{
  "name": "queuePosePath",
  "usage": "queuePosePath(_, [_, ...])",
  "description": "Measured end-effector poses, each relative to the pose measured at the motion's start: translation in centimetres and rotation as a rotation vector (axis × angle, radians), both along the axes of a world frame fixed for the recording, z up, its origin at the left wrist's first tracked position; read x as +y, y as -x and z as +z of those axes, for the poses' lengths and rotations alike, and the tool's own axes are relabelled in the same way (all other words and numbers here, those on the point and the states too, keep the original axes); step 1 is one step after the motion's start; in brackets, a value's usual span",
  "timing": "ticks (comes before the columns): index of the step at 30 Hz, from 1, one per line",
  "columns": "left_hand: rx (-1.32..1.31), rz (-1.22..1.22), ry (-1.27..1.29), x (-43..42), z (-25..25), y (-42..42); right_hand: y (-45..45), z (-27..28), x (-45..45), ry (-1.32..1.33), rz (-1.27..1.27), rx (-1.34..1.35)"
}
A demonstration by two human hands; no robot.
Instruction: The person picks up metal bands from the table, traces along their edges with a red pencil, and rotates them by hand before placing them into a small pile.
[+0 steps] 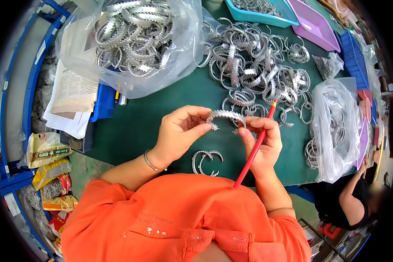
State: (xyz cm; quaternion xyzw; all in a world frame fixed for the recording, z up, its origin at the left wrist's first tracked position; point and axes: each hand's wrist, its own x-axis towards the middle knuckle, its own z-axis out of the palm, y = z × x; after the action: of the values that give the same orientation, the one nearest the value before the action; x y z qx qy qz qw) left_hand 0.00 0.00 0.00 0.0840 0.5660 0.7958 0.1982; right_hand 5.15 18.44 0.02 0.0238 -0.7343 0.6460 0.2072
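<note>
Between my two hands is a curved, open metal band (227, 114) with toothed edges, its gap facing me. The thumb and fingers of my left hand (177, 129) pinch one end. My right hand (266, 148) pinches the other end and also holds a red pencil (250, 163), which slants across the fingers with its tip pointing away from me. Nearer my body, a couple of similar toothed bands (206, 162) lie on the green table (139, 131). Just beyond my hands spreads a large pile of these bands (257, 65).
A clear plastic bag (179, 65) full of bands stands at the back left, beside papers (72, 94). Another bag (336, 126) lies at the right. Turquoise (266, 18) and purple (314, 26) trays sit at the back. A person (351, 201) is at the right.
</note>
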Motion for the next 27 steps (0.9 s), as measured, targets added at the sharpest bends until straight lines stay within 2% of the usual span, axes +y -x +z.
queuePosePath(2, [0.159, 0.04, 0.069, 0.1, 0.2, -0.2, -0.1, -0.8, 0.3, 0.046, 0.005, -0.051])
queuePosePath(5, [0.325, 0.039, 0.12, 0.1, 0.7, 0.0, 0.4, 0.0, 0.1, -0.097, -0.025, 0.008])
queuePosePath(8, [0.421, 0.013, 0.134, 0.2, 1.2, -0.2, 0.4, 0.0, 0.1, -0.122, -0.018, 0.013])
queuePosePath(11, [0.403, -0.063, 0.159, 0.1, 1.7, -0.3, 0.4, 0.2, 0.2, -0.173, -0.026, -0.026])
queuePosePath(12, [0.401, -0.062, 0.159, 0.1, 2.1, -0.3, 0.4, 0.5, 0.2, -0.261, -0.001, -0.069])
queuePosePath(14, [-0.089, -0.178, -0.045, 0.2, 2.6, -0.3, 0.4, 1.0, 0.1, -0.386, 0.019, -0.117])
queuePosePath(15, [-0.089, -0.173, -0.044, 0.2, 2.5, -0.1, 0.5, 1.1, 0.0, -0.386, 0.024, -0.116])
queuePosePath(17, [-0.345, -0.184, -0.132, 0.2, 2.2, 0.2, 0.7, 1.3, -0.2, -0.23, -0.069, 0.043])
queuePosePath(21, [-0.456, -0.155, -0.217, 0.3, 1.8, 0.2, 0.2, 1.8, 0.2, -0.129, 0.016, 0.235])
queuePosePath(23, [-0.477, -0.141, -0.243, 0.3, 1.7, 0.3, 0.1, 3.0, 0.0, -0.101, 0.015, 0.229])
queuePosePath(25, [-0.5, -0.127, -0.268, 0.3, 1.6, 0.4, 0.3, 3.7, 0.2, -0.31, 0.121, 0.282])
queuePosePath(27, [-0.567, -0.121, -0.266, 0.2, 1.8, 0.5, 0.0, 3.4, -0.2, -0.272, 0.09, 0.282])
